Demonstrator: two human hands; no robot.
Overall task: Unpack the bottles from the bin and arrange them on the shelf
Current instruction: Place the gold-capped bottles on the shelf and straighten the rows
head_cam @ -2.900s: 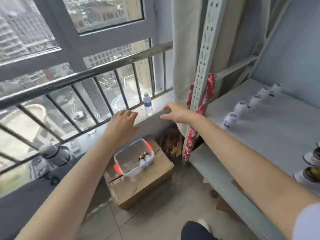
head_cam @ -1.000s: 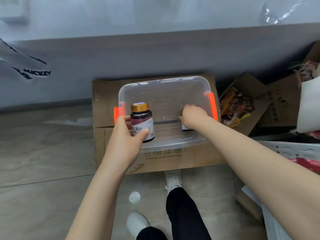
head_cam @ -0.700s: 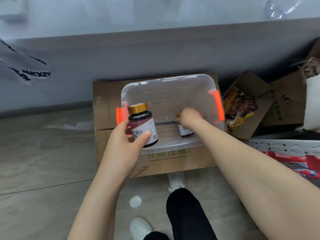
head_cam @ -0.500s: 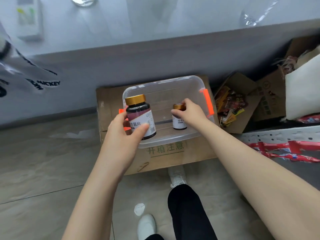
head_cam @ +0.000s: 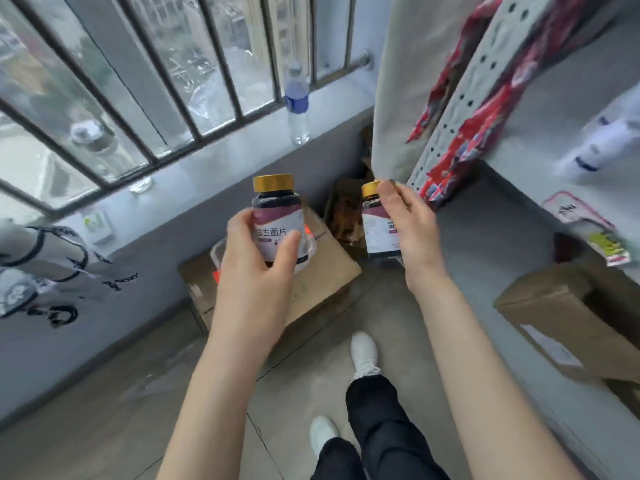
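Gold-capped, dark, white-labelled: two supplement bottles, both upright and both lifted clear of the bin. Left hand (head_cam: 258,258) wrapped around the larger bottle (head_cam: 278,223), thumb across the label, fingers behind. Right hand (head_cam: 412,226) closed on the smaller bottle (head_cam: 375,223), fingers down its right side and over the cap edge. Clear plastic bin (head_cam: 216,251) with orange latches mostly hidden behind the left hand, sitting on a cardboard box (head_cam: 332,271) on the floor below the window ledge; impossible to tell whether anything remains inside. Grey shelf (head_cam: 519,140) off to the right and above hand level, its perforated metal upright (head_cam: 464,109) wrapped in red printed film just beyond the right fingertips. Blurred white bottles (head_cam: 595,143) already lying farther along the shelf surface at the right edge. Right hand clearly nearer the shelf, so probably the first to set down; left hand with more distance to cover, across the body. Long axes of both bottles vertical, caps up, so no turning needed, only a carry rightward and upward past the upright. Clear water bottle (head_cam: 298,102) standing on the ledge, well apart from all this.
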